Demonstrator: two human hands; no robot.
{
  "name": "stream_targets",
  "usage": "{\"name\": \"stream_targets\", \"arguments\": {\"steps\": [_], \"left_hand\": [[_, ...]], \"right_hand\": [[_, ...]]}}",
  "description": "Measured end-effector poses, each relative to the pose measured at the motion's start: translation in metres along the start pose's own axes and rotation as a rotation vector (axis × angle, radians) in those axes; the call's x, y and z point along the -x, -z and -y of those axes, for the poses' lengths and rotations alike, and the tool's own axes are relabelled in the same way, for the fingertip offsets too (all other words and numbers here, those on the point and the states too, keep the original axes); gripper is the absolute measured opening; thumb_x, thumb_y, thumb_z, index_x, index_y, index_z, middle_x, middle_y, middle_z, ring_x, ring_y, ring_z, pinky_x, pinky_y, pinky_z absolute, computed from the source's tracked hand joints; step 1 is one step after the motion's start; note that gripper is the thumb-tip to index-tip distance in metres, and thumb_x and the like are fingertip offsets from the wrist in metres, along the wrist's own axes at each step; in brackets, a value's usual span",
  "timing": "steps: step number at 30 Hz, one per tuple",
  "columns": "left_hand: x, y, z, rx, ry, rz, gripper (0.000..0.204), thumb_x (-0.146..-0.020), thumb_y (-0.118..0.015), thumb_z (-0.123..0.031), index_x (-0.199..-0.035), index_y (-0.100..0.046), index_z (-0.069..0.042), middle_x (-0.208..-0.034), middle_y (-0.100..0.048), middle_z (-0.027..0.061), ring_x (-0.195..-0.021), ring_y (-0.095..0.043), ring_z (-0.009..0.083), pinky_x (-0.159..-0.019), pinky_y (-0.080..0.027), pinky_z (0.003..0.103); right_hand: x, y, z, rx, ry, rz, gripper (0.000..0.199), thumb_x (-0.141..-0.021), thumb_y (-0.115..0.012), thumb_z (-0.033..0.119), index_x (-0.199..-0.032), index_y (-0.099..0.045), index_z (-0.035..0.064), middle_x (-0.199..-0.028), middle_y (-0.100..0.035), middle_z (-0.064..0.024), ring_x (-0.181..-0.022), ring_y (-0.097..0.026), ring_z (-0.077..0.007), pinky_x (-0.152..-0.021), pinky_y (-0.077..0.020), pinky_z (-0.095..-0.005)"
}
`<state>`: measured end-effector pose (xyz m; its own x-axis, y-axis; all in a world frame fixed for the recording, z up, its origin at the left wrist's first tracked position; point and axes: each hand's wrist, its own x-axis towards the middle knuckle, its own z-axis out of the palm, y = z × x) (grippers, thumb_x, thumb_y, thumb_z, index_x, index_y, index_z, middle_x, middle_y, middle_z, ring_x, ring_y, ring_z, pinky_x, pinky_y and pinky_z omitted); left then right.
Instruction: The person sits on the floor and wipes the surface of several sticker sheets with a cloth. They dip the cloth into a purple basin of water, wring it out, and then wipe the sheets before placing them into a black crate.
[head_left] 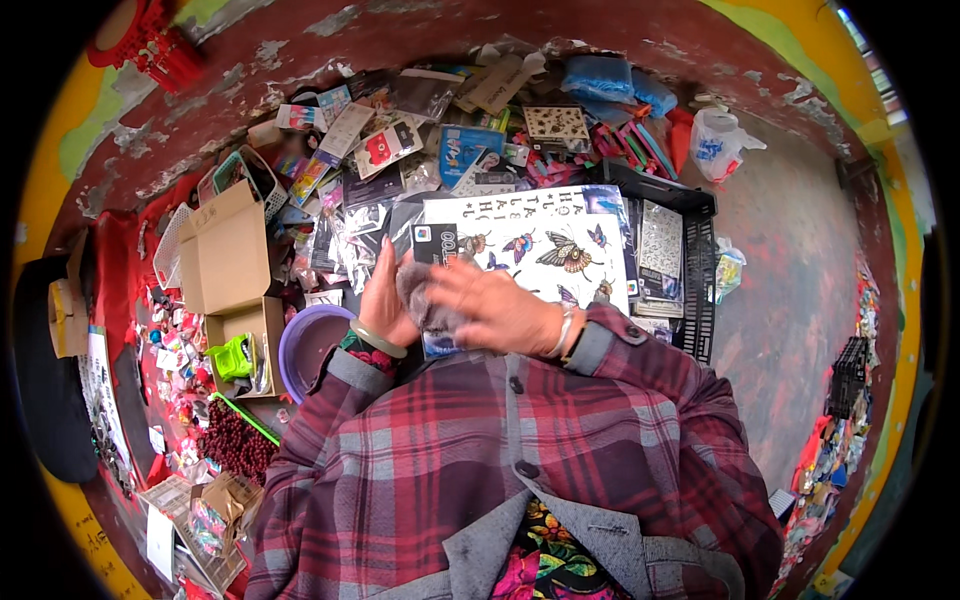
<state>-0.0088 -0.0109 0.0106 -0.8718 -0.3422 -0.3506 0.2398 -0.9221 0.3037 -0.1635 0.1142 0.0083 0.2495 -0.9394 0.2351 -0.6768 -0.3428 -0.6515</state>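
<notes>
Grey cloth [413, 287], or something soft much like it, sits between the person's two hands, in front of the chest and just off the left end of a sheet of butterfly stickers [570, 250]. Blur and the fingers hide its exact shape.

The left hand [385, 305] stands at the cloth's nine o'clock side, fingers stretched toward twelve and palm turned inward, touching it. The right hand [500, 308] comes in from three o'clock, its blurred fingers spread across the front. I cannot tell whether either grip is clamped on the cloth or only pressing against it.

Taking the cloth as centre, a purple tub [284, 355] is near at eight o'clock, and an open cardboard box [222, 250] lies farther out, just past nine. A blue packet [462, 145] lies toward one o'clock in the heap of small goods, and a black crate [703, 285] stands at three, beyond the stickers.

I judge the step in hand to be working the cloth between the palms. The next move seems to call for a steady left hand, light pressure from the right, and care that neither drags the loose sheets beneath.
</notes>
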Motion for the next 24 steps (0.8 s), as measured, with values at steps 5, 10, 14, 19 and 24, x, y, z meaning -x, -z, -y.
{"name": "stream_targets", "arguments": {"steps": [5,10,14,19,24], "left_hand": [[-0.001,0.014,-0.002,0.018,-0.029,-0.109,0.058,-0.095,-0.037,-0.055,-0.122,-0.047,-0.004,-0.114,-0.058,0.0138,-0.105,-0.058,0.0265,-0.090,-0.050,0.040],[-0.004,0.005,0.001,-0.017,-0.047,-0.055,0.059,-0.096,-0.033,-0.054,-0.125,-0.047,-0.004,-0.118,-0.057,0.0093,-0.109,-0.056,0.0241,-0.093,-0.047,0.039],[-0.001,-0.011,0.006,-0.121,-0.074,-0.143,0.055,-0.098,-0.033,-0.049,-0.131,-0.044,-0.006,-0.125,-0.054,0.0051,-0.118,-0.049,0.0206,-0.099,-0.040,0.039],[0.000,-0.003,0.007,-0.149,-0.040,-0.068,0.055,-0.098,-0.032,-0.050,-0.128,-0.047,-0.006,-0.122,-0.055,0.0054,-0.115,-0.051,0.0210,-0.098,-0.041,0.040],[0.000,-0.001,0.010,-0.040,-0.055,-0.031,0.061,-0.095,-0.032,-0.057,-0.125,-0.049,-0.006,-0.117,-0.058,0.0085,-0.109,-0.055,0.0238,-0.093,-0.046,0.041]], "right_hand": [[-0.013,-0.005,0.012,0.275,0.026,0.016,0.060,-0.082,-0.060,0.020,-0.138,-0.040,0.0094,-0.147,-0.034,-0.0100,-0.135,-0.033,-0.0254,-0.102,-0.0269,-0.0376],[-0.026,-0.011,0.014,0.359,-0.099,-0.185,0.050,-0.084,-0.059,0.020,-0.131,-0.047,0.0053,-0.143,-0.038,-0.0129,-0.133,-0.035,-0.0252,-0.099,-0.0315,-0.0383],[-0.037,-0.012,-0.002,0.325,-0.258,-0.410,0.042,-0.084,-0.057,0.014,-0.122,-0.051,-0.0017,-0.133,-0.044,-0.0188,-0.123,-0.041,-0.0324,-0.098,-0.0365,-0.0397],[-0.039,-0.007,-0.023,0.243,-0.377,-0.567,0.036,-0.083,-0.054,0.010,-0.115,-0.053,-0.0079,-0.116,-0.051,-0.0216,-0.104,-0.050,-0.0371,-0.094,-0.0407,-0.0401],[-0.034,-0.017,0.002,0.174,0.120,-0.402,0.041,-0.081,-0.056,0.010,-0.119,-0.053,-0.0042,-0.121,-0.052,-0.0201,-0.111,-0.049,-0.0361,-0.095,-0.0404,-0.0429]]}}
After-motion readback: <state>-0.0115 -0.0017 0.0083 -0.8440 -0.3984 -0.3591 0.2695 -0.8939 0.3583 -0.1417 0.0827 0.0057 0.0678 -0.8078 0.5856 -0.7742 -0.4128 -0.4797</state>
